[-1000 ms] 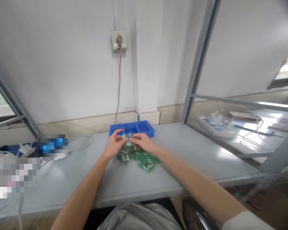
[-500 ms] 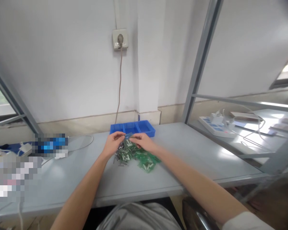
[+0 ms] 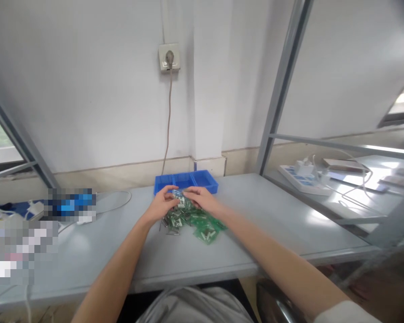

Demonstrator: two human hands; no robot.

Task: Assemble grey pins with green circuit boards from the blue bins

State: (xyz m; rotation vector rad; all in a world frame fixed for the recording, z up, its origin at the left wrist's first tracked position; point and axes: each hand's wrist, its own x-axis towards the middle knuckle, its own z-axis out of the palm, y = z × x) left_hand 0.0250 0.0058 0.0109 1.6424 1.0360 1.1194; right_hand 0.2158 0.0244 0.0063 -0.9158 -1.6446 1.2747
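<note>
Between my hands a small clear plastic bag (image 3: 179,198) with whitish pieces inside is held above a pile. My left hand (image 3: 162,205) pinches its left side between thumb and fingers. On the other side, the fingers of my right hand (image 3: 204,200) are closed at the bag's upper right edge. Below lies a heap of small metal pins (image 3: 170,226) and green-tinted plastic bags (image 3: 207,229) with pale strips showing through. Just behind the hands stands a blue divided tray (image 3: 207,179); its front left part is covered by my fingers.
The grey table (image 3: 256,215) runs along the wall. Cables and blurred-out items (image 3: 74,204) lie at the left. A metal frame post (image 3: 279,89) rises at the right, with a power strip (image 3: 303,179) beyond it. A wall socket (image 3: 169,58) has a cord hanging down.
The plastic bag has turned more upright and shows its contents more plainly. My left fingers have spread wider around it, and the thumb has moved lower. The pile looks unchanged.
</note>
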